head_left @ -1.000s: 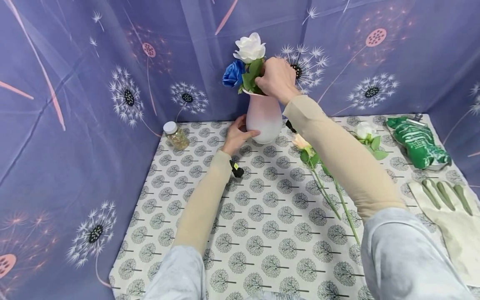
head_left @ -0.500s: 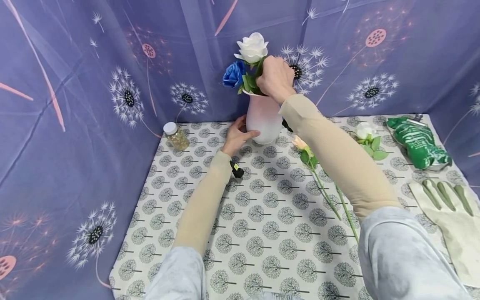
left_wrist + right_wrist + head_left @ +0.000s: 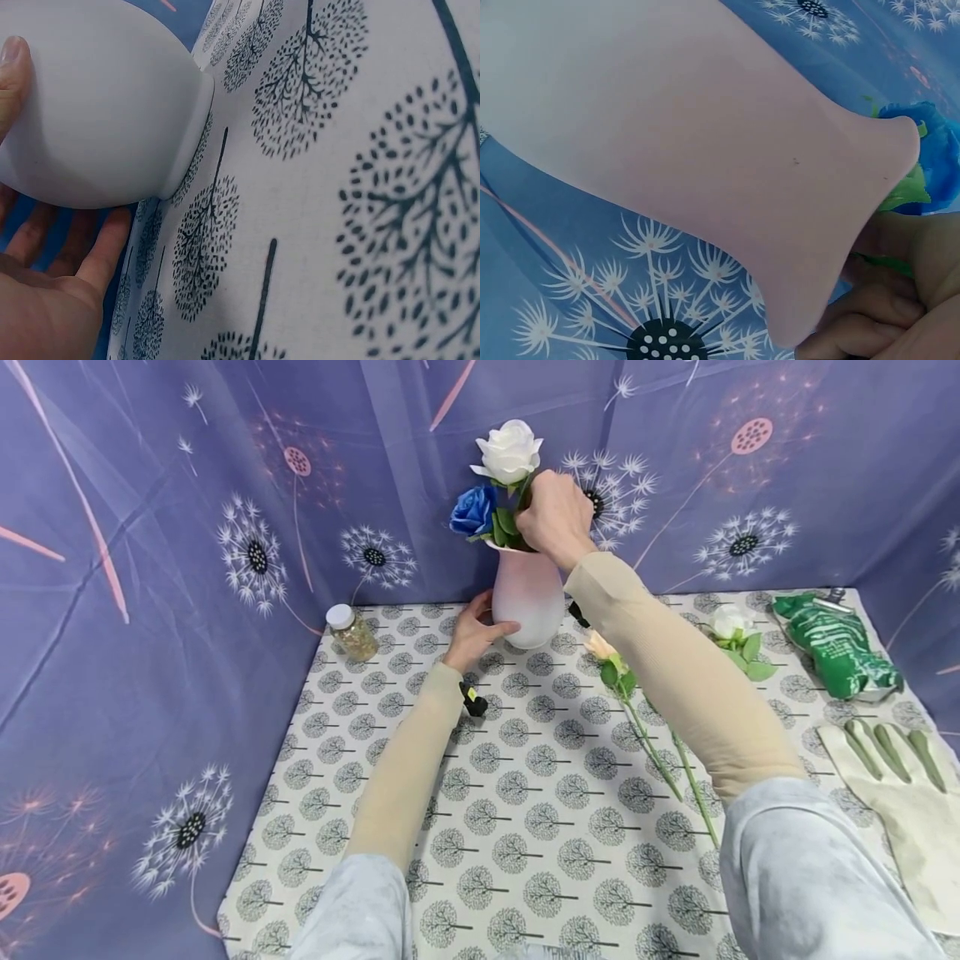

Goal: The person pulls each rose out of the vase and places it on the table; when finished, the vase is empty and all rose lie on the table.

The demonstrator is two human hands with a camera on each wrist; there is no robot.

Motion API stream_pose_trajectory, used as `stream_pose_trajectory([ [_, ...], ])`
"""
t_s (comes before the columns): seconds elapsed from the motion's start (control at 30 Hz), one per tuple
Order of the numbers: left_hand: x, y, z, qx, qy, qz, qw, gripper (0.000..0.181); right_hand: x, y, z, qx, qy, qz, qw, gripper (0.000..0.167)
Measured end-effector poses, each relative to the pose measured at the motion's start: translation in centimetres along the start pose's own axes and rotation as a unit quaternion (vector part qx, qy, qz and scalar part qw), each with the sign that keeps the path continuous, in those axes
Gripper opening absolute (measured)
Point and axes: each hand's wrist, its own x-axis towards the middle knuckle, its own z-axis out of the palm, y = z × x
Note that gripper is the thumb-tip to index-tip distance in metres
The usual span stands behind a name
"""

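A pink-to-white vase [image 3: 528, 597] stands upright at the back of the table, with a white rose [image 3: 508, 452] and a blue rose [image 3: 473, 512] in it. My left hand [image 3: 471, 631] grips the vase low on its left side; in the left wrist view the thumb [image 3: 13, 79] lies on the near side and the fingers pass beneath the bulge. Over the mouth of the vase, my right hand [image 3: 557, 518] has its fingers curled round the white rose's stem and leaves. In the right wrist view those fingers [image 3: 874, 319] are close by the flared rim; the stem is mostly hidden.
A peach rose [image 3: 600, 646] and another white rose [image 3: 731, 622] lie on the table right of the vase, partly under my right arm. Farther right are a green bag [image 3: 832, 639] and a pair of gloves [image 3: 896, 810]. A lidded jar [image 3: 352, 632] stands at the left.
The white rose has risen a little and shifted right. The blue rose has moved slightly right too. My left hand and the vase have stayed put.
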Motion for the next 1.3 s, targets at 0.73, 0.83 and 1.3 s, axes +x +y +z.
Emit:
stream_pose_trajectory([
  [0.73, 0.1, -0.3, 0.0, -0.009, -0.002, 0.012, 0.9999, 0.090, -0.8, 0.7, -2.4, 0.039, 0.013, 0.005, 0.9992, 0.021],
  [0.83, 0.1, -0.3, 0.1, -0.004, -0.002, 0.007, 1.0000, 0.091, -0.8, 0.8, -2.8, 0.042, 0.019, 0.004, 0.9989, 0.021],
  [1.3, 0.3, -0.4, 0.2, -0.011, -0.001, 0.021, 0.9997, 0.088, -1.5, 1.0, -4.8, 0.065, 0.048, -0.017, 0.9966, 0.028],
])
